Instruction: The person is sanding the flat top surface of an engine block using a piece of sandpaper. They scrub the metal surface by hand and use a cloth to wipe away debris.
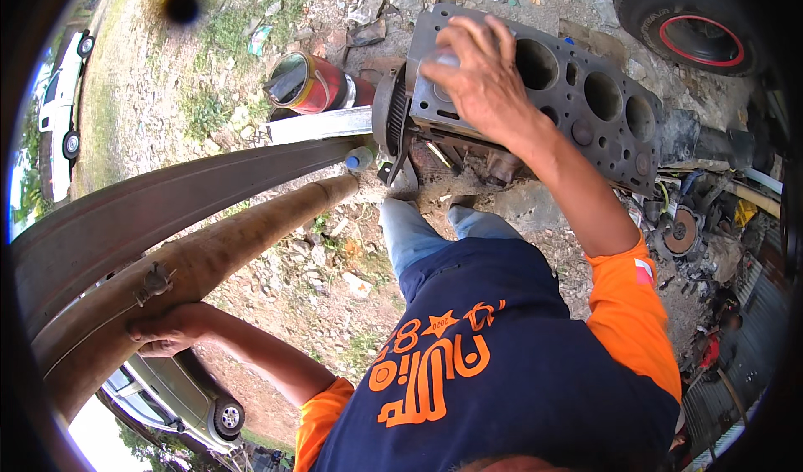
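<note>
My right hand rests with bent, spread fingers over the left end of a dark metal engine block, around a pale grey object that I cannot make out. The block has several round cylinder bores and a toothed wheel at its left end. My left hand grips the underside of a long rusty pipe at lower left. A flat steel beam runs alongside the pipe, and a clear bottle with a blue cap sits near their far ends.
A red and yellow bucket stands left of the block. A loose tire lies upper right; metal parts and corrugated sheet are at right. A white vehicle and green car are at left. Stones cover the ground.
</note>
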`<state>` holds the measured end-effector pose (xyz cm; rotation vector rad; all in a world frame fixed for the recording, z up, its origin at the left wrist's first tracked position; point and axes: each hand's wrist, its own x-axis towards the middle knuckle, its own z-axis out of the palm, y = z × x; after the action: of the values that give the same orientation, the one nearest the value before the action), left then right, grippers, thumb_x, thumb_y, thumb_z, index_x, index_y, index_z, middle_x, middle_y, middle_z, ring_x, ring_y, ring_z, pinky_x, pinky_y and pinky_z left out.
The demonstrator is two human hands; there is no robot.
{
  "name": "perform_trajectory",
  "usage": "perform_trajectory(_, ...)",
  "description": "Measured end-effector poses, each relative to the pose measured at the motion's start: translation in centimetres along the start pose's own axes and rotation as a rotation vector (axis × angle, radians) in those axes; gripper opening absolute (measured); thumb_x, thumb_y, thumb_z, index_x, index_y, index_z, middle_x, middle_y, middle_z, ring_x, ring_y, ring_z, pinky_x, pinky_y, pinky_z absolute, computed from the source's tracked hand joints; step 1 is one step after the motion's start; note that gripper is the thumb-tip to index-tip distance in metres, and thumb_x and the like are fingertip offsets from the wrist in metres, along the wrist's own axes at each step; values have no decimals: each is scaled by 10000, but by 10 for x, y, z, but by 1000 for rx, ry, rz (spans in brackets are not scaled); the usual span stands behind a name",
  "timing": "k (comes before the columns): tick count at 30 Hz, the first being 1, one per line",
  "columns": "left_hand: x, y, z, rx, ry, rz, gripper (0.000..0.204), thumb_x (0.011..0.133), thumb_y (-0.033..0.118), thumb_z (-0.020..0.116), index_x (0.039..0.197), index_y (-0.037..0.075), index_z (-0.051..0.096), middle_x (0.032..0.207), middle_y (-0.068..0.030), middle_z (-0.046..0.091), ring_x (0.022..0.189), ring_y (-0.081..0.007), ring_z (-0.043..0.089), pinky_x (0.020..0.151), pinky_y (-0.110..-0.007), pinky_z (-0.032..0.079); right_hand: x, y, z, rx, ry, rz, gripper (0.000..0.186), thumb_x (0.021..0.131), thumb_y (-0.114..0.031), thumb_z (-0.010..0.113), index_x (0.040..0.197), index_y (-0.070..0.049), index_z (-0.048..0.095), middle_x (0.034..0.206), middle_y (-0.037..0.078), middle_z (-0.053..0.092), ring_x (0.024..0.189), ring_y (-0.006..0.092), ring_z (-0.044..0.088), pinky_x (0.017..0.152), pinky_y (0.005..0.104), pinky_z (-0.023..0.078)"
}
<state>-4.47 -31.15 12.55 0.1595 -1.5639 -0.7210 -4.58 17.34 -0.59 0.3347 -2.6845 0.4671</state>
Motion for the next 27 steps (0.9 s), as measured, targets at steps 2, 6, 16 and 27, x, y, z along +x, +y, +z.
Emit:
perform_trajectory(2, 3, -1, 0, 1, 5, 11, 625, 1085, 471, 655, 1122, -142, 542, 1054, -248, 612, 986, -281, 679, 886, -412, 596, -10, -16, 2, 69, -69, -93, 308, 921, -5, 670, 1095, -186, 849, 1312, 111, 661, 1465, 270, 478, 1275, 603, 170)
perform_trajectory(6, 4, -15, -3, -27, 21, 14, 642, 1075, 480, 666, 1115, -148, 545, 1074, -271, 622, 1003, -286, 691, 895, -421, 604, 7, 17, -1, -27, 68, 51, 326, 912, 17, 663, 1084, -197, 840, 1298, 96, 667, 1438, 276, 507, 1287, 598, 190)
perform_trajectory(16, 2, -19, 0, -97, 18, 31, 618, 1062, 475, 684, 1106, -130, 568, 1051, -263, 651, 934, -272, 697, 828, -408, 614, 4, 13, 4, -69, 28, -19, 320, 904, 20, 685, 1078, -191, 849, 1289, 110, 673, 1427, 280, 521, 1273, 602, 219)
perform_trajectory(27, 6, -19, -4, -50, 28, 60, 594, 1072, 469, 674, 1054, -115, 571, 1015, -243, 646, 910, -251, 678, 816, -394, 599, 23, 32, 3, -85, 61, 58, 266, 938, -45, 708, 1088, -206, 857, 1297, 74, 669, 1425, 263, 512, 1277, 576, 196)
